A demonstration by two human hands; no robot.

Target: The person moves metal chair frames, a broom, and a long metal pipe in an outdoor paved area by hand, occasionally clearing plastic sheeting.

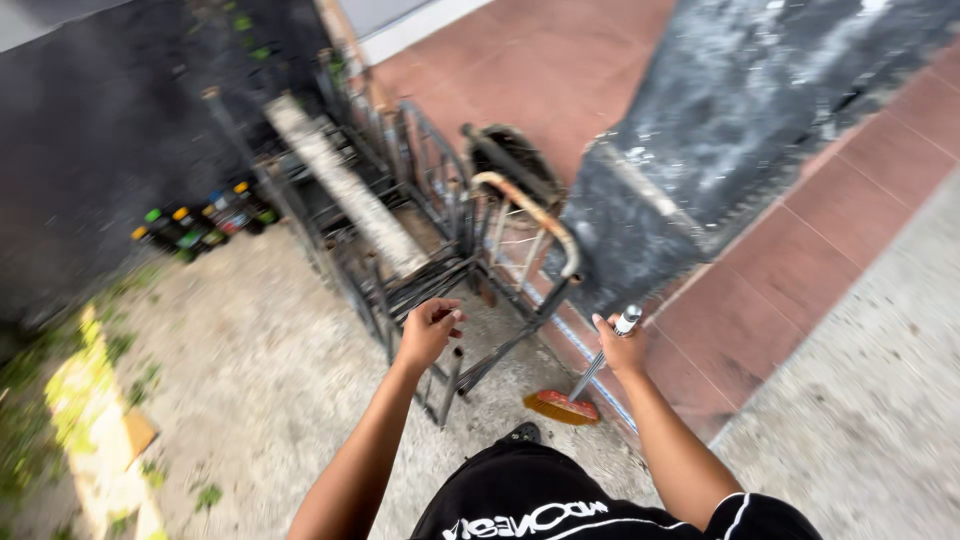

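Note:
My right hand (622, 347) grips the top of a metal broom handle (603, 355). The handle slants down to an orange-bristled broom head (562, 406) resting on the concrete ground at the edge of the red tiles. My left hand (430, 330) is half closed and holds nothing that I can see. It hovers just above the near end of a black metal rack (400, 270) that lies on the ground. A pale rough plank (345, 185) lies along the top of the rack.
A rusty curved pipe frame (530, 215) stands beside the rack. A dark grey pillar (720, 120) rises on the red tiled floor (820, 230). Several bottles with coloured caps (200, 230) line the dark wall. Green leaves (60, 380) lie at left.

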